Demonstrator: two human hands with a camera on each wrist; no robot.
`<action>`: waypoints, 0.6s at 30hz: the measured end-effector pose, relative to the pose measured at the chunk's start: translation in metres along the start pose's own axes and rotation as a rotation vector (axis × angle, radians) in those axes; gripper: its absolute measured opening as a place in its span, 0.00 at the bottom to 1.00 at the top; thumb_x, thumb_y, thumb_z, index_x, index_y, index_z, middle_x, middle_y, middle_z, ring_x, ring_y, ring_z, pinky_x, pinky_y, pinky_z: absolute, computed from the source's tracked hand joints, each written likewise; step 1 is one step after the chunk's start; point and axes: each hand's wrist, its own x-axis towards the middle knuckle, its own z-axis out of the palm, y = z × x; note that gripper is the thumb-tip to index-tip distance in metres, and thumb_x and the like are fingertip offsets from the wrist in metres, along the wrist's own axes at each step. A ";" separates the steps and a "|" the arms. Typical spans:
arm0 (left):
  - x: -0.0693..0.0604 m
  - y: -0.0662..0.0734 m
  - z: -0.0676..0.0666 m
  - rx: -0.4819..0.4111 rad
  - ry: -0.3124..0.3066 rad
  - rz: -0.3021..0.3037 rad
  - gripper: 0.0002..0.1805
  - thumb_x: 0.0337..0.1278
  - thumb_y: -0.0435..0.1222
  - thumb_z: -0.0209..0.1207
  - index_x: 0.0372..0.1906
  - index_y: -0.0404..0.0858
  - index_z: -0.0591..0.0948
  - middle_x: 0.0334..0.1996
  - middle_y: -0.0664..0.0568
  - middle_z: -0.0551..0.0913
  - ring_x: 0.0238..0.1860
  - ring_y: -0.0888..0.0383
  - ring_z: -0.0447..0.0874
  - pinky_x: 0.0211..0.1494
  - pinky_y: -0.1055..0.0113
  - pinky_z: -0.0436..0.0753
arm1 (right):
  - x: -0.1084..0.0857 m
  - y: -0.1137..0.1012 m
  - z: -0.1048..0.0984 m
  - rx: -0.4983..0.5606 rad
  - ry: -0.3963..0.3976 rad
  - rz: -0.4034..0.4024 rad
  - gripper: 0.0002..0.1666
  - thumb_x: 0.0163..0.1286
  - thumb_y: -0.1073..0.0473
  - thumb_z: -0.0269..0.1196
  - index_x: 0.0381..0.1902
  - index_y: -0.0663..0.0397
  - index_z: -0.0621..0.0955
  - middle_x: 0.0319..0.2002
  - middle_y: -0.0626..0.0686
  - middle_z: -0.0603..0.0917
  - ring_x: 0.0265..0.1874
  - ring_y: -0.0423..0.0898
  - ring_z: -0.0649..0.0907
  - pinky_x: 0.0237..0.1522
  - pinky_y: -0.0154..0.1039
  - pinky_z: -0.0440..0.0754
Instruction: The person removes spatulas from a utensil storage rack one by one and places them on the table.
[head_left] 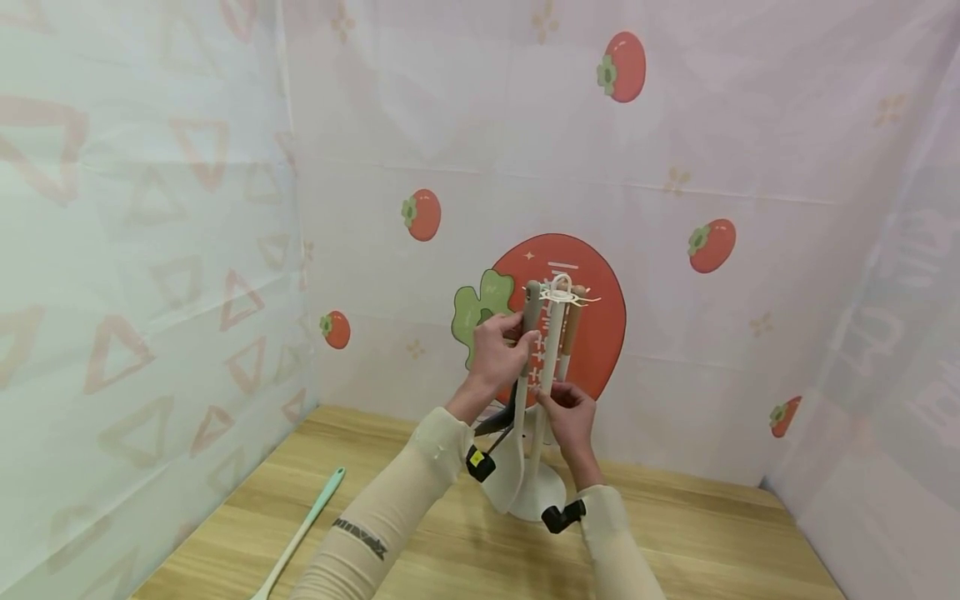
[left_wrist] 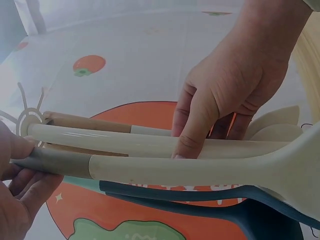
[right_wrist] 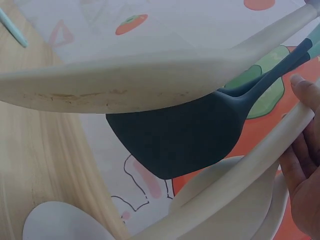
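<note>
Head view: left hand (head_left: 498, 354) pinching the grey-handled cream utensil (left_wrist: 165, 171), thumb and fingers clamped on its handle (head_left: 532, 308), near-upright just beside the hook ring (head_left: 560, 296) of a white rack (head_left: 551, 350); hooked or not, cannot tell. Right hand (head_left: 573, 417) gripping the rack's pole (left_wrist: 110, 138). Dark turner (right_wrist: 180, 135) behind the utensil. Mint-handled utensil (head_left: 305, 529) lying on wooden table (head_left: 675, 533), well apart, to the left
</note>
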 end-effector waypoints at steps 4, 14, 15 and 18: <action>0.000 -0.001 -0.001 -0.004 0.008 0.005 0.18 0.65 0.31 0.65 0.58 0.29 0.83 0.39 0.40 0.83 0.38 0.50 0.88 0.42 0.63 0.88 | 0.000 0.000 0.000 -0.006 0.004 0.004 0.13 0.61 0.67 0.74 0.39 0.72 0.85 0.31 0.52 0.87 0.30 0.39 0.84 0.33 0.32 0.84; -0.002 0.002 -0.005 0.009 0.009 -0.004 0.19 0.65 0.31 0.65 0.58 0.29 0.83 0.41 0.42 0.83 0.40 0.51 0.88 0.43 0.64 0.88 | -0.002 -0.003 0.002 -0.022 0.018 0.011 0.14 0.60 0.66 0.75 0.40 0.72 0.85 0.30 0.51 0.86 0.29 0.39 0.83 0.32 0.32 0.84; -0.003 0.003 -0.005 0.005 0.010 -0.004 0.19 0.65 0.31 0.65 0.58 0.29 0.83 0.41 0.42 0.83 0.40 0.51 0.88 0.43 0.64 0.88 | -0.002 -0.003 0.001 -0.023 0.019 0.013 0.14 0.60 0.66 0.75 0.40 0.72 0.85 0.30 0.51 0.86 0.29 0.39 0.83 0.32 0.32 0.84; -0.005 0.004 -0.008 -0.002 0.009 -0.003 0.19 0.65 0.31 0.65 0.58 0.29 0.83 0.41 0.41 0.84 0.40 0.50 0.88 0.42 0.64 0.88 | -0.002 -0.002 0.001 -0.022 0.016 0.013 0.14 0.60 0.66 0.75 0.40 0.72 0.85 0.31 0.51 0.86 0.29 0.39 0.83 0.32 0.32 0.84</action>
